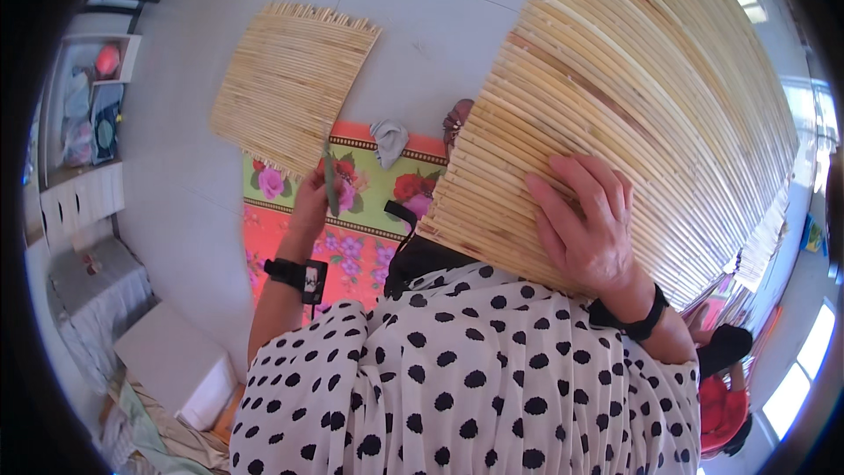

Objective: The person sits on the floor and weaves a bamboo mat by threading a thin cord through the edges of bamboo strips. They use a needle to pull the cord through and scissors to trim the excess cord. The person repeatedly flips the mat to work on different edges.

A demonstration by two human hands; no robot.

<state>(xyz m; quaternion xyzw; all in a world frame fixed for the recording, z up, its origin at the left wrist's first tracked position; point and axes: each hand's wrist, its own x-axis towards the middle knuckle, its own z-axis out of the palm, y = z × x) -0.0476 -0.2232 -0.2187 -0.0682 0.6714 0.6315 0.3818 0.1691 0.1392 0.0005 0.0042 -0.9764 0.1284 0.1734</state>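
My left hand [311, 200] is closed around a slim, grey-green, blade-shaped tool [331, 178], its narrow end pointing away from me. I cannot make out its exact kind. Just beyond it lies a small mat of straw-coloured reeds [286, 79] with uneven ends, partly over a floral cloth [360, 180]. Fingers outstretched, my right hand [591, 224] rests flat on the near part of a large reed mat [633, 123]. That mat slopes up and away on my right, its many reeds lying side by side.
A crumpled grey cloth [389, 141] lies between the two mats, with a dark red patterned item [457, 119] beside it. Shelves [88, 114] and a white box [176, 361] stand at the left. At the lower right sits another person in red [724, 409].
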